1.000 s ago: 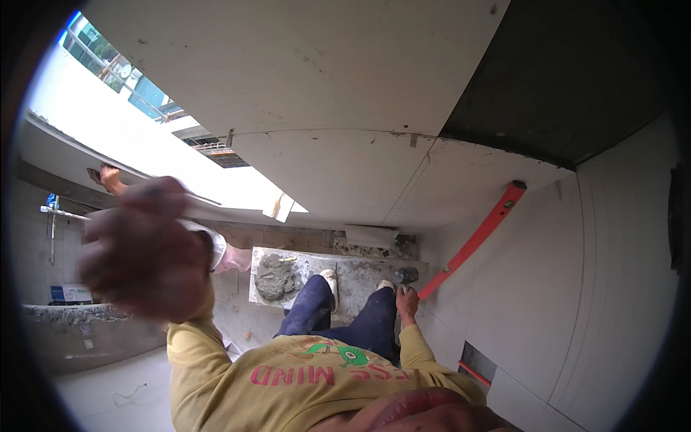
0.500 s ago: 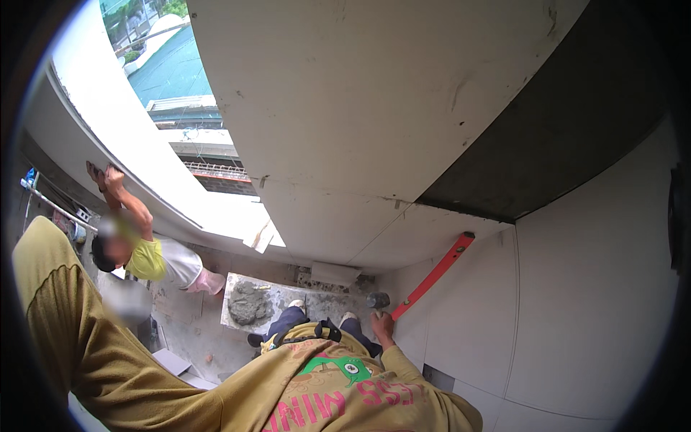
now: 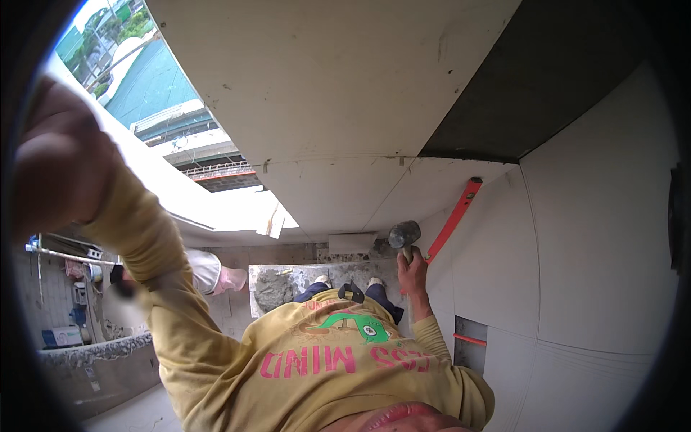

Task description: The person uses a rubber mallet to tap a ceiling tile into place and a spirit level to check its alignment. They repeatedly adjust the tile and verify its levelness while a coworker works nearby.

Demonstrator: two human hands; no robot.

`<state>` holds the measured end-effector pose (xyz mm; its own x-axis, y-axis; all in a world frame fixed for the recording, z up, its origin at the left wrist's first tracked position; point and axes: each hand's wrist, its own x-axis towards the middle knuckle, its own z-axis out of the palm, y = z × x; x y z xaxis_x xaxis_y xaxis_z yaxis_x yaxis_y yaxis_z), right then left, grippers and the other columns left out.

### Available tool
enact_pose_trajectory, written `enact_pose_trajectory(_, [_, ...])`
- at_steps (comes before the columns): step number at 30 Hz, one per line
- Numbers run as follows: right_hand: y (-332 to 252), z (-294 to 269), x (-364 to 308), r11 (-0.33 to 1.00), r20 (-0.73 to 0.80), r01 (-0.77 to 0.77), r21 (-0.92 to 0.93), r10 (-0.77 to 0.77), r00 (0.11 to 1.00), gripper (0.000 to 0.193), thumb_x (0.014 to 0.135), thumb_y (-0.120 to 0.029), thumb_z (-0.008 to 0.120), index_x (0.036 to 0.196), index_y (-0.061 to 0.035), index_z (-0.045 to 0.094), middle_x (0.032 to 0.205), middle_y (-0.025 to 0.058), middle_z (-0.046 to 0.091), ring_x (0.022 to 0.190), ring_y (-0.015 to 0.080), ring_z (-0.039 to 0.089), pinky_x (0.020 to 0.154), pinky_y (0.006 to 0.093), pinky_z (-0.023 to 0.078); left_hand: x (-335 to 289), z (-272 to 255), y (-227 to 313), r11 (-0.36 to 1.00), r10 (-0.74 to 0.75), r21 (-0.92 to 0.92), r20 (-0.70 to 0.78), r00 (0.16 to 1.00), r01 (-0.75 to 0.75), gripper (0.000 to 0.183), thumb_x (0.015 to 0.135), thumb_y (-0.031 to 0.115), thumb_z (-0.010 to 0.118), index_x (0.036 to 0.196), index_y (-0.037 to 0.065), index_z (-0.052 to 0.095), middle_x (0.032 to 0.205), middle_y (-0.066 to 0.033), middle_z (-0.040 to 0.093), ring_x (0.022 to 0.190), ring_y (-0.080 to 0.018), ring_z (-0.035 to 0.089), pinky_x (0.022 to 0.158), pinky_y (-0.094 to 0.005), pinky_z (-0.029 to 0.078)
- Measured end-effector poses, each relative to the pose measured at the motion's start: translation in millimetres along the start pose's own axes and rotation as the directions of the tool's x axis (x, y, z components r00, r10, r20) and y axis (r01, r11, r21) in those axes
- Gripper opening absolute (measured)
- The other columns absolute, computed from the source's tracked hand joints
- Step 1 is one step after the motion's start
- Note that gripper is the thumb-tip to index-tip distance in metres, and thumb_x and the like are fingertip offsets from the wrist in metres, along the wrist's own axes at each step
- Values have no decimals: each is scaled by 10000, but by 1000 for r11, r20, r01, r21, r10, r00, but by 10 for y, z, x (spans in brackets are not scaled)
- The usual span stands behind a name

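Note:
My right hand [image 3: 412,275] is wrapped round the handle of a mallet [image 3: 404,235], its dark, blocky head upward. Just behind this hand, a long red spirit level [image 3: 455,219] slants up against the pale wall panels; whether my fingers touch it too, I cannot tell. My left hand [image 3: 61,155] is raised close at the left rim, blurred, with its fingers not readable. Below my feet lies a board [image 3: 345,272] bearing a heap of wet grey mortar [image 3: 275,288].
Large pale panels [image 3: 324,86] stand ahead, beside a dark bare patch [image 3: 533,79]. A window opening [image 3: 180,122] looks onto roofs. At left, a co-worker [image 3: 210,272] is partly hidden behind my arm. A niche [image 3: 471,345] sits low in the right wall.
My left arm has swung up into view, and its hand now shows at the left. My right hand has lifted the mallet slightly. The view has shifted; the co-worker is now mostly covered.

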<state>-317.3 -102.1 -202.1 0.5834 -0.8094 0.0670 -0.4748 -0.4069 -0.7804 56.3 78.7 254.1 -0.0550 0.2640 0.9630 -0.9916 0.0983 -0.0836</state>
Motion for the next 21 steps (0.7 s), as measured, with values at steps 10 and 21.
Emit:
enact_pose_trajectory(10, [-1031, -443, 740, 950, -181, 221, 221, -183, 966, 423, 1030, -399, 539, 1066, 22, 570, 750, 108, 615, 592, 207, 606, 551, 357, 473, -3511, 1117, 568, 799, -459, 557, 321, 829, 226, 1215, 745, 701, 752, 1497, -107, 244, 1604, -296, 174, 1518, -489, 41, 1146, -725, 13])
enact_pose_trajectory(21, [-2336, -1741, 2184, 642, -190, 650, -406, -755, 627, 397, 1023, -398, 564, 1028, -18, 679, 807, 195, 681, 788, 384, 698, 644, 427, 532, -3881, 1143, 691, 455, -793, 701, 39, 608, 549, 1416, 694, 759, 742, 1543, -103, 6, 1628, -302, 34, 1515, -489, -54, 1177, -675, -6])
